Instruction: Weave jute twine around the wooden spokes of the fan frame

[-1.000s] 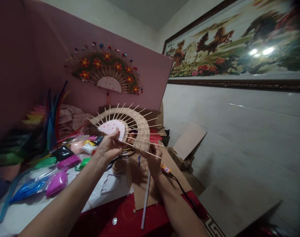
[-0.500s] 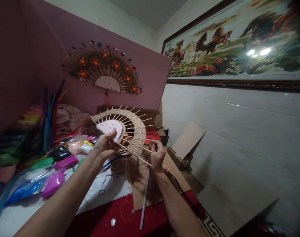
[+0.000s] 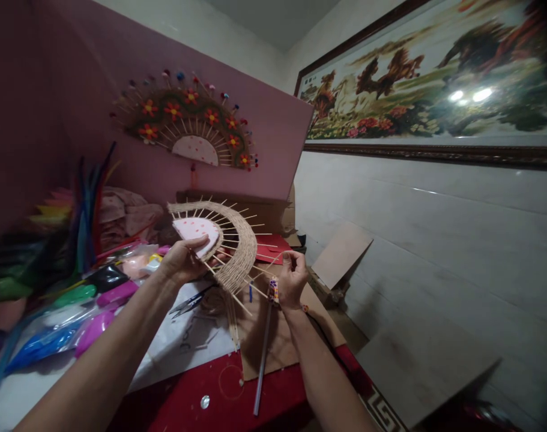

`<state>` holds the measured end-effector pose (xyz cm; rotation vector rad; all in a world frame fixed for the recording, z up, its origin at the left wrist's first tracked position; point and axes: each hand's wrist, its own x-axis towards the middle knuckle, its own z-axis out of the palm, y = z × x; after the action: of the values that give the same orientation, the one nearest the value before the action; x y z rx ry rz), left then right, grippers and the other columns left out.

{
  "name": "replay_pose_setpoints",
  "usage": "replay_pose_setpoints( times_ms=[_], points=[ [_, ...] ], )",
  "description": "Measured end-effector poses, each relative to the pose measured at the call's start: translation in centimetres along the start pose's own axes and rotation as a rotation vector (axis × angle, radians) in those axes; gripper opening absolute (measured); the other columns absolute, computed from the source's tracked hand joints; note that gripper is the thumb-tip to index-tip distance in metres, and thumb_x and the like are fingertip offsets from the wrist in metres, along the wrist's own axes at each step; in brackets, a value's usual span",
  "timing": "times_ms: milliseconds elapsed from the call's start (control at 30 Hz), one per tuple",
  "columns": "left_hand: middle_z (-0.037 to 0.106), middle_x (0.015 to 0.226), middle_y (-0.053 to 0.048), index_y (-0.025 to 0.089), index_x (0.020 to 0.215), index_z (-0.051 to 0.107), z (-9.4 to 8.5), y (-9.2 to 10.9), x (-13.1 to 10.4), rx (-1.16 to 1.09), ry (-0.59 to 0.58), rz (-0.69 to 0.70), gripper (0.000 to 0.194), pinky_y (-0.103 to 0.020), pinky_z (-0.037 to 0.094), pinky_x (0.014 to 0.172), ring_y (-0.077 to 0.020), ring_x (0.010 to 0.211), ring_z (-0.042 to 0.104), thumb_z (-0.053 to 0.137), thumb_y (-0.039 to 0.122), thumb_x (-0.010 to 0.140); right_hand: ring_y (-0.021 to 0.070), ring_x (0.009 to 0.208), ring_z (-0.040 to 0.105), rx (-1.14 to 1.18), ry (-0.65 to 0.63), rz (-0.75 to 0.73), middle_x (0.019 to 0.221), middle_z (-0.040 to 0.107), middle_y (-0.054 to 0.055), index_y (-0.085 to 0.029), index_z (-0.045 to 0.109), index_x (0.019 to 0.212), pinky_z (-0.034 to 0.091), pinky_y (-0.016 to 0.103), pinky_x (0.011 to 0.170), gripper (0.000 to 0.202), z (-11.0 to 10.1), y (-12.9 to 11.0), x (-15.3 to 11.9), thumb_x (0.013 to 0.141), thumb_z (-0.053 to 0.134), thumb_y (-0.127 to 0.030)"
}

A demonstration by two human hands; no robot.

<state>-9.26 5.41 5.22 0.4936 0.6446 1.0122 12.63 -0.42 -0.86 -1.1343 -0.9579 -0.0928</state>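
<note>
My left hand (image 3: 186, 258) grips the white, pink-dotted centre of a half-round woven fan frame (image 3: 244, 246), thumb on top. Thin sticks radiate from the centre through the twine band and poke out past its edge. Right of the frame, my right hand (image 3: 293, 277) is closed in a pinch; a thin strand runs from its fingertips toward the band. Below that hand a clear glue stick (image 3: 263, 360) lies across brown cardboard (image 3: 280, 354), near a patterned item (image 3: 274, 289) beside the palm.
Bags of coloured clay (image 3: 93, 330) lie at left, with scissors (image 3: 190, 305) on white paper. A finished fan with red flowers (image 3: 192, 102) is on the pink board behind. A red envelope (image 3: 272, 247) and leaning cardboard (image 3: 340, 255) are farther back.
The fan frame and my left hand have shifted slightly left. My right hand has moved a little right, away from the band, with the strand stretched between, uncovering the patterned item.
</note>
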Motion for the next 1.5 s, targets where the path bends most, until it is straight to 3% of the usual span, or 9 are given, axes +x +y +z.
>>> replay_pose_setpoints(
  times_ms=[100, 633, 1167, 1500],
  points=[
    [0.067, 0.066, -0.014, 0.006, 0.088, 0.061, 0.0, 0.2, -0.2, 0.095, -0.075, 0.016, 0.017, -0.032, 0.055, 0.048, -0.0245, 0.057, 0.065, 0.051, 0.010, 0.076, 0.0129, 0.066, 0.049, 0.024, -0.025, 0.015, 0.069, 0.053, 0.001, -0.016, 0.054, 0.076, 0.040, 0.025, 0.065, 0.024, 0.1, 0.1, -0.1, 0.081, 0.048, -0.039],
    [0.068, 0.071, -0.017, 0.005, 0.090, 0.061, 0.5, -0.7, -0.4, 0.117, -0.216, -0.060, 0.019, -0.030, 0.055, 0.048, -0.0247, 0.060, 0.066, 0.050, 0.014, 0.078, 0.0109, 0.057, 0.046, 0.115, -0.207, 0.088, 0.061, 0.053, -0.002, -0.015, 0.055, 0.073, 0.037, 0.021, 0.055, 0.030, 0.9, 0.0, -1.5, 0.079, 0.048, -0.044],
    [0.067, 0.069, -0.015, 0.006, 0.094, 0.062, -0.5, 0.1, -0.1, 0.175, -0.209, -0.073, 0.022, -0.032, 0.054, 0.047, -0.0227, 0.055, 0.064, 0.053, 0.013, 0.075, 0.0130, 0.068, 0.051, 0.055, -0.045, 0.068, 0.075, 0.054, 0.001, -0.017, 0.052, 0.081, 0.040, 0.025, 0.066, 0.022, 0.6, 0.3, -0.9, 0.083, 0.045, -0.037],
    [0.067, 0.068, -0.014, 0.007, 0.084, 0.062, -1.3, 1.0, 0.0, 0.170, -0.177, -0.069, 0.015, -0.035, 0.056, 0.051, -0.0219, 0.054, 0.064, 0.054, 0.007, 0.071, 0.0128, 0.066, 0.048, 0.021, -0.013, 0.011, 0.072, 0.052, 0.001, -0.017, 0.051, 0.079, 0.039, 0.026, 0.066, 0.023, 0.3, 0.1, -0.7, 0.082, 0.047, -0.039]
  ],
)
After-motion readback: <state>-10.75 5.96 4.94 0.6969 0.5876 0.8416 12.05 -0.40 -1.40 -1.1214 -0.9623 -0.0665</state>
